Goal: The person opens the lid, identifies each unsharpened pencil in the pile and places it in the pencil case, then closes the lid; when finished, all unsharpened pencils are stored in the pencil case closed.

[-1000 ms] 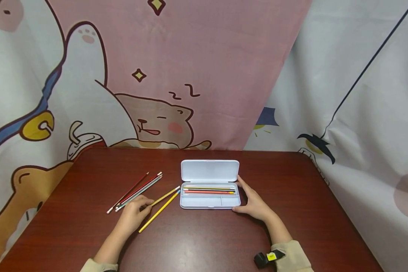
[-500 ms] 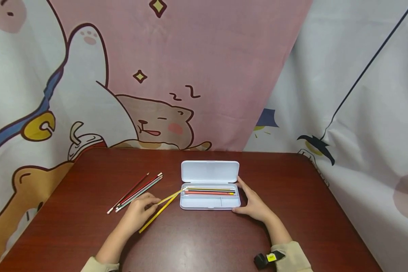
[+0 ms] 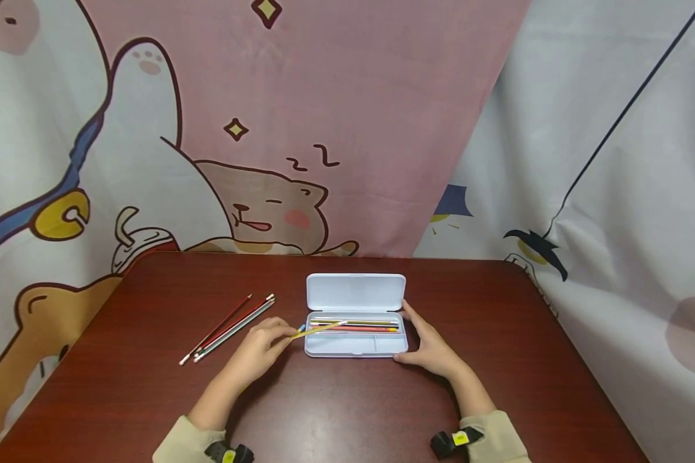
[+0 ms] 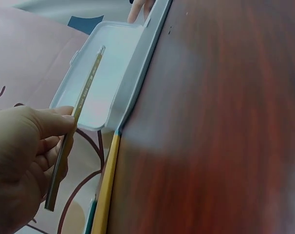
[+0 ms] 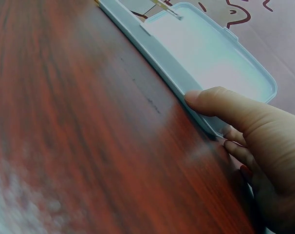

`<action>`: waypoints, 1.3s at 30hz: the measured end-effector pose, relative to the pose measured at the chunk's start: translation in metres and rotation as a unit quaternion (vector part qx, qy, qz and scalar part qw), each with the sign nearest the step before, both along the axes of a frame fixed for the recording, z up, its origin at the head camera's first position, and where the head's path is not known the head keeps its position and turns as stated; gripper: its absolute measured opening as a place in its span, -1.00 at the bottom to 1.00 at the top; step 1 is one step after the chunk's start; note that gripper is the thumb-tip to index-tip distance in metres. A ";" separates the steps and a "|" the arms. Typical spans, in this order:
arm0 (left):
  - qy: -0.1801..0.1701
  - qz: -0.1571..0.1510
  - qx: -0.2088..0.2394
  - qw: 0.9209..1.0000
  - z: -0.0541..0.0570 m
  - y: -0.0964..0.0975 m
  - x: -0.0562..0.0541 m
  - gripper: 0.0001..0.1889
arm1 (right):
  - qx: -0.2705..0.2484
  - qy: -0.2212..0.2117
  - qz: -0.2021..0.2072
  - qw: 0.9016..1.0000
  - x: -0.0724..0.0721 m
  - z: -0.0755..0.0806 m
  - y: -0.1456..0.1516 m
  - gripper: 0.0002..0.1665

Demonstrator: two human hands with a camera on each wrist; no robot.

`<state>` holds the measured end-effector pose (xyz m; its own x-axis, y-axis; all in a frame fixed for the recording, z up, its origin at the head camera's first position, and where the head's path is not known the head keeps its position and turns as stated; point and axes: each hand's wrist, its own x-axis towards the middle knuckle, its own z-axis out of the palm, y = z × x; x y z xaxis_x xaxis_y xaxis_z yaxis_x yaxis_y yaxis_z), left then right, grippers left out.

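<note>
My left hand (image 3: 259, 350) pinches a yellow pencil (image 4: 85, 90) between thumb and fingers. The pencil's white-tipped end reaches over the open white pencil case (image 3: 342, 349), above the compartment where several pencils (image 3: 359, 329) lie side by side. My right hand (image 3: 431, 347) holds the case's right end, thumb at the front corner and fingers toward the back. A second yellow pencil (image 4: 107, 187) lies on the table, its blue end close to the case's left side; my left hand mostly hides it in the head view.
Left of the case, several red and pale pencils (image 3: 231, 331) lie slantwise on the brown table (image 3: 347, 411). The case's lid (image 3: 356, 291) stands raised at the back. Behind the table hangs a cartoon-printed cloth (image 3: 370, 128).
My left hand has lifted the pinched yellow pencil and moved right, bringing its tip over the case. The right hand and the case stay in place.
</note>
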<state>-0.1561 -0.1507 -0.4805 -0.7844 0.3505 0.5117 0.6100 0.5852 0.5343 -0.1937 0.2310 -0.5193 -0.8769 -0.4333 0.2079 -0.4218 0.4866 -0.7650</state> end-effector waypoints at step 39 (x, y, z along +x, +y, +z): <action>-0.016 -0.126 -0.087 0.988 0.005 0.092 -0.061 -0.86 | 0.012 -0.006 -0.006 1.000 0.001 0.002 0.000 0.38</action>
<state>-0.2168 -0.0586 -0.4756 -0.6757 0.6176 0.4025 0.7326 0.5016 0.4602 -0.1924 0.2305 -0.5170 -0.8846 -0.4268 0.1877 -0.4069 0.5099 -0.7580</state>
